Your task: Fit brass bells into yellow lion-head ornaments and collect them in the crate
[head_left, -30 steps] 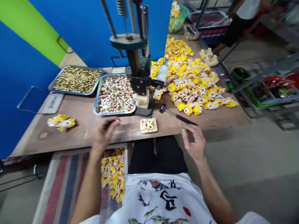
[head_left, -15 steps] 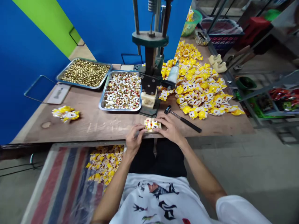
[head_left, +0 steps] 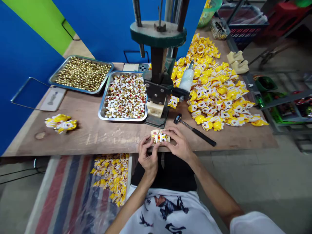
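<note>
A small yellow and white animal figurine [head_left: 160, 137] with a red patch lies in a cream block [head_left: 167, 139] at the table's front edge. My left hand [head_left: 148, 155] is closed at its left end, thumb and fingertips against it. From the right, my right hand [head_left: 179, 143] pinches the figurine and block between thumb and fingers. Just behind stands a hand press [head_left: 158, 35] with a cream block [head_left: 155, 109] at its foot. To the right of my hands rests a black-handled hammer [head_left: 195, 130].
A metal tray of small white, red and gold pieces [head_left: 123, 97] and a tray of gold beads [head_left: 83, 74] stand left. Several yellow figurines [head_left: 216, 94] are heaped right, and a couple [head_left: 60, 123] lie left. A bottle [head_left: 187, 78] sits beside the press. Below is a striped sheet [head_left: 63, 191].
The view has shifted and come closer to the table. My left hand has turned, its fingers now more upright at the figurine's left end. My right hand keeps its hold.
</note>
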A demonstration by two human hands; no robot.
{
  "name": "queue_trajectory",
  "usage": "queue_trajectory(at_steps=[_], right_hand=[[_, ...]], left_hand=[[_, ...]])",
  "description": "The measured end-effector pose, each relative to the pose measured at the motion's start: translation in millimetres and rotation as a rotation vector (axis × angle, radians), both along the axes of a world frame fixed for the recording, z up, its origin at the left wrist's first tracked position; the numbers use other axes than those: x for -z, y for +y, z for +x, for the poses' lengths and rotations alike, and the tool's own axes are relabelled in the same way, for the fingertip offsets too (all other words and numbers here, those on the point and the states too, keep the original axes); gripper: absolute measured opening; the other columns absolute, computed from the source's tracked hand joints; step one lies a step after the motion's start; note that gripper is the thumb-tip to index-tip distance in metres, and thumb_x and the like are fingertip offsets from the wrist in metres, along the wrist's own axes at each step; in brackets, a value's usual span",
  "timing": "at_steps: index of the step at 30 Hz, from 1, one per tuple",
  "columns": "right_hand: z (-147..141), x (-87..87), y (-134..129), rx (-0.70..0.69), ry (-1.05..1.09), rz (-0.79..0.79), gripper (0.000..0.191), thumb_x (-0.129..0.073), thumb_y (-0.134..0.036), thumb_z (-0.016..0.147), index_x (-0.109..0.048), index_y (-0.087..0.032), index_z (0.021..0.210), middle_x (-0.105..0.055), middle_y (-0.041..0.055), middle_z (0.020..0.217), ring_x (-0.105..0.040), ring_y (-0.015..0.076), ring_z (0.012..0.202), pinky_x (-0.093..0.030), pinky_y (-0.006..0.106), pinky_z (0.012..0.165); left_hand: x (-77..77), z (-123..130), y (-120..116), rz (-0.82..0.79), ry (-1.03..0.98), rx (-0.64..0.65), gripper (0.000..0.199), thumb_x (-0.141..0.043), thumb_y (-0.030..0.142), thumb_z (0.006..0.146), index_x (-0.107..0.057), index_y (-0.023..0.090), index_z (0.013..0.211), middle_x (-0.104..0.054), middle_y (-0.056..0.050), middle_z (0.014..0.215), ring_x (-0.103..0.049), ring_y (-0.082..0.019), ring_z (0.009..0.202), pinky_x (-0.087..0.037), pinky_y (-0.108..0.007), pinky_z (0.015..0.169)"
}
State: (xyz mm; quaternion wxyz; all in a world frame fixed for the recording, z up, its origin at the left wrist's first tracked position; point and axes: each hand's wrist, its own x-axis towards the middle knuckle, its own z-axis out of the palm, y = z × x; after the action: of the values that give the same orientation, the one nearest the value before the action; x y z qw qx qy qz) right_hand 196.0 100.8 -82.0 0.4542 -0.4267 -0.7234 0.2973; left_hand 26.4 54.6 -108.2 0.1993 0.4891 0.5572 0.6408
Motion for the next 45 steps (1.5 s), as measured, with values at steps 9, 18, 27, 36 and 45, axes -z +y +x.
queue_trajectory(at_steps=[9, 18, 27, 36, 45], right_hand=[[17.7, -13.4, 11.0, -0.110, -0.085, -0.092, 0.047, -0.077, -0.040, 0.107, -0.072, -0.034, 0.153, -0.069, 0.0099, 0.142, -0.071, 0.0287, 0.131, -0.064, 0.045, 0.114], [63.2, -54.8, 129.3, 0.229, -0.772, 0.235, 0.045, -0.065, -0.026, 0.107, -0.073, -0.023, 0.152, -0.070, 0.0203, 0.142, -0.066, 0.0407, 0.128, -0.059, 0.054, 0.106], [65.6, -41.6, 122.7, 0.261, -0.524, 0.312, 0.048, -0.066, -0.047, 0.108, -0.073, -0.020, 0.148, -0.075, 0.0201, 0.141, -0.076, 0.0379, 0.113, -0.066, 0.053, 0.094], [68.3, -37.0, 30.4, 0.314, 0.290, -0.165, 0.060, -0.090, -0.062, 0.092, -0.076, -0.028, 0.139, -0.084, 0.0108, 0.127, -0.085, 0.0292, 0.099, -0.071, 0.052, 0.095], [14.6, -41.6, -0.5, -0.127, 0.567, -0.603, 0.059, -0.088, -0.070, 0.091, -0.079, -0.028, 0.131, -0.083, 0.0072, 0.128, -0.081, 0.0244, 0.106, -0.073, 0.041, 0.091]], left_hand=[[-2.1, 16.3, -1.8, -0.068, -0.034, -0.090, 0.026, -0.084, 0.032, 0.101, -0.075, 0.026, 0.125, -0.080, -0.012, 0.134, -0.080, -0.030, 0.126, -0.065, -0.055, 0.114], [-13.5, -2.7, 8.3, 0.052, 0.015, -0.206, 0.022, -0.085, 0.034, 0.099, -0.081, 0.022, 0.117, -0.086, -0.010, 0.116, -0.084, -0.027, 0.106, -0.070, -0.047, 0.102], [-36.0, -256.1, 44.8, -0.043, 0.029, -0.738, 0.036, -0.086, 0.042, 0.089, -0.075, 0.012, 0.108, -0.084, -0.013, 0.107, -0.081, -0.022, 0.091, -0.067, -0.036, 0.089], [-70.4, -339.1, 116.0, -0.174, 0.116, -0.710, 0.027, -0.087, 0.021, 0.089, -0.063, 0.016, 0.101, -0.075, -0.007, 0.105, -0.072, -0.020, 0.095, -0.061, -0.036, 0.098], [-68.2, -134.2, 45.9, -0.014, 0.077, 0.225, 0.047, -0.076, 0.048, 0.105, -0.063, 0.021, 0.141, -0.076, -0.010, 0.124, -0.078, -0.019, 0.097, -0.067, -0.031, 0.084]])
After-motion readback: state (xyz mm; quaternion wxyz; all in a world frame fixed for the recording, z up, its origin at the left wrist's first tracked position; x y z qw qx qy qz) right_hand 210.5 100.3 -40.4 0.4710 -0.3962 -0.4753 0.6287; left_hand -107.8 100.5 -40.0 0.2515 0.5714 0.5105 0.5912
